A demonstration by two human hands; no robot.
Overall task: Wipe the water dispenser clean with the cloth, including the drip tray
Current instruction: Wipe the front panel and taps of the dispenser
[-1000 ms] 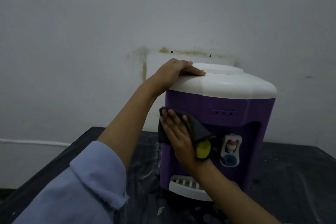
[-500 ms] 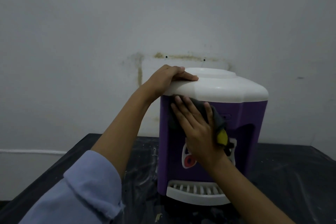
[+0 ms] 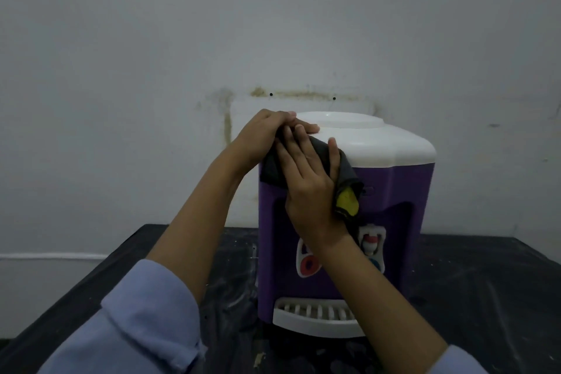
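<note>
I am watching the dispenser [image 3: 403, 191] standing on the dark tabletop [image 3: 470, 282], close to the wall [image 3: 121, 70]. My left grip [image 3: 267, 133] is curling over the left edge of its white top, holding it. My right grip [image 3: 306, 179] is lying flat with fingers straight and spread, pressing the dark cloth [image 3: 346, 173] against the upper left front corner, where the white top is meeting the purple body. The cloth's yellow patch is hanging beside that hand. The drip tray [image 3: 306, 319] is sitting at the base, apart from the cloth.
</note>
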